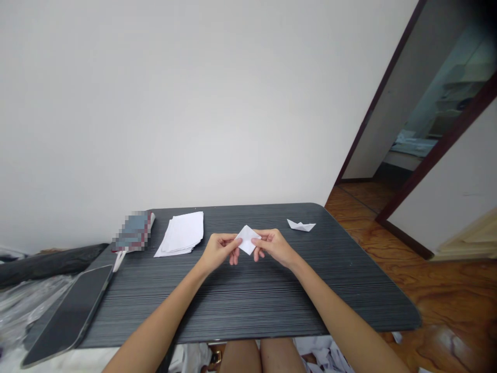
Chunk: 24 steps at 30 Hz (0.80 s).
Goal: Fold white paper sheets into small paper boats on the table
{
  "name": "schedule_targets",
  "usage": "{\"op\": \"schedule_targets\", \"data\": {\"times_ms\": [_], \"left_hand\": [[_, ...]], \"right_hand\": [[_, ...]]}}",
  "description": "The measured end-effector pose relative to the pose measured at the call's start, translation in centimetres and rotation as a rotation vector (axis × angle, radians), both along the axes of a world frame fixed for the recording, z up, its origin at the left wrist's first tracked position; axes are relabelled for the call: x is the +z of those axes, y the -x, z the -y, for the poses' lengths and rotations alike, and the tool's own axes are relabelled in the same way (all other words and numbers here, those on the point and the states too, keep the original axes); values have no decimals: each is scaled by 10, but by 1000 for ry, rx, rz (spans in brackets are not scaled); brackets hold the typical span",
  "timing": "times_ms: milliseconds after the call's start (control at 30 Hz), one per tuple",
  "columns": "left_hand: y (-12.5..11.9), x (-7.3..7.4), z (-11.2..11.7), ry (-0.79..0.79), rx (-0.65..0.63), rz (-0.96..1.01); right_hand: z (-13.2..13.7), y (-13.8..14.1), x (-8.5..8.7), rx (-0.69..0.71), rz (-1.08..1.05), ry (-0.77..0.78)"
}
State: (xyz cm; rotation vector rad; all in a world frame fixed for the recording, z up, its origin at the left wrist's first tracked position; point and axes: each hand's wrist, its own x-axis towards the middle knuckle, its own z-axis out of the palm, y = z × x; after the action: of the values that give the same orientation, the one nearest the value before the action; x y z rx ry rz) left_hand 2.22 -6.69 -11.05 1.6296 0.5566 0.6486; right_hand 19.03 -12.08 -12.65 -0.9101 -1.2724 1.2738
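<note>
The folded piece [247, 240] pinched between the left hand [219, 250] and the right hand [274, 245] is matt white paper, crisply creased. Beneath the hands, the table [240, 295] looks like dark laminate, finely ribbed and dull. Left of the left hand lies a glossy black phone [70, 313]; beyond it, plain paper sheets [181, 233].

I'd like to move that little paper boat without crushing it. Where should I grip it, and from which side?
Probably pinch the paper boat lightly across its middle, coming from above: it lies low on the table, both ends taper to thin points, and nothing stands beside it.
</note>
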Motion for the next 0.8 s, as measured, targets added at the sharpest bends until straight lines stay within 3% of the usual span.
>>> {"op": "schedule_targets", "data": {"times_ms": [200, 400, 633, 800], "left_hand": [[1, -4, 0, 242, -1, 228], [2, -10, -1, 347, -13, 303], [-1, -8, -1, 243, 46, 118], [-3, -9, -1, 111, 90, 51]], "right_hand": [[3, -2, 4, 51, -246, 52], [4, -2, 3, 78, -256, 7], [3, -7, 0, -6, -7, -82], [2, -7, -1, -88, 53, -82]]}}
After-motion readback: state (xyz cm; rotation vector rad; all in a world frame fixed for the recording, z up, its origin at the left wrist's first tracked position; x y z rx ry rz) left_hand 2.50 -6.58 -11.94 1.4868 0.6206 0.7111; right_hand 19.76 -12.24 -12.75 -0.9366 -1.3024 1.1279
